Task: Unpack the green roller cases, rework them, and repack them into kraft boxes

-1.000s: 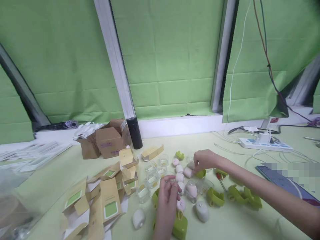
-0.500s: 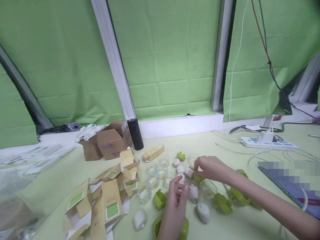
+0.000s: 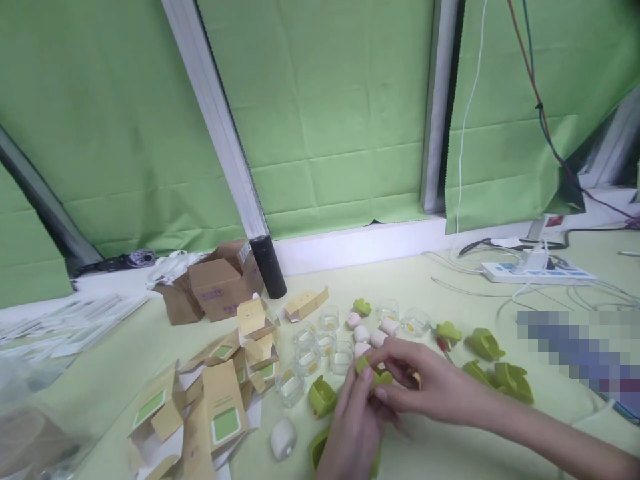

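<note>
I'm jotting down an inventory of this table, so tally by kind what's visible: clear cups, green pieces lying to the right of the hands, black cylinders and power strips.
Clear cups: 8
Green pieces to the right: 4
Black cylinder: 1
Power strip: 1
Total visible: 14

Right grip (image 3: 429, 381) has joined left grip (image 3: 353, 415) at a green piece (image 3: 383, 378)

Both hands (image 3: 351, 417) (image 3: 431, 381) on a small green piece (image 3: 383, 378)
</note>
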A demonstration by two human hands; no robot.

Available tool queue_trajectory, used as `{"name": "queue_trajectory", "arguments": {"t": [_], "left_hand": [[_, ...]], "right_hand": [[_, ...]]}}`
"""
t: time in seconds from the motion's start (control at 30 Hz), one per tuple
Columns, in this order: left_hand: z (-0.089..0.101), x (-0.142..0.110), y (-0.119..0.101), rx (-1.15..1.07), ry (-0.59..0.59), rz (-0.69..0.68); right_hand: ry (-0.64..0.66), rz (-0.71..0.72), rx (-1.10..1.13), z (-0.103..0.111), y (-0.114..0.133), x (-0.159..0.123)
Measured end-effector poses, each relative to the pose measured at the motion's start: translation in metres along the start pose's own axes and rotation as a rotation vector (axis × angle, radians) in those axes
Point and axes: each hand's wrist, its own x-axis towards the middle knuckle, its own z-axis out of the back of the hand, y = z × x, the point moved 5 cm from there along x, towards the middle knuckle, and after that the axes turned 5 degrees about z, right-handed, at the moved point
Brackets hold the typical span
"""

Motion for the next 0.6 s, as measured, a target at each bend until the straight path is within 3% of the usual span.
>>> {"name": "queue_trajectory", "arguments": {"t": [0.1, 0.23, 0.33, 0.5, 0.6], "left_hand": [[0.008, -0.001, -0.006, -0.092, -0.069, -0.032], [0.016, -0.002, -0.011, -0.166, -0.053, -0.031], [0.012, -0.005, -0.014, -0.148, 0.014, -0.032], [0.009, -0.006, -0.012, -0.124, 0.081, -0.019], [0.011, -0.002, -0.008, -0.143, 0.122, -0.004]], "right_hand": [[-0.199, -0.124, 0.594, -0.004, -0.019, -0.011], [-0.284, -0.302, 1.173, 0.002, -0.049, -0.021], [-0.373, -0.363, 1.303, 0.011, -0.065, -0.029], [-0.557, -0.47, 1.287, 0.017, -0.078, -0.041], [-0.472, -0.507, 1.311, 0.009, -0.079, -0.045]]}}
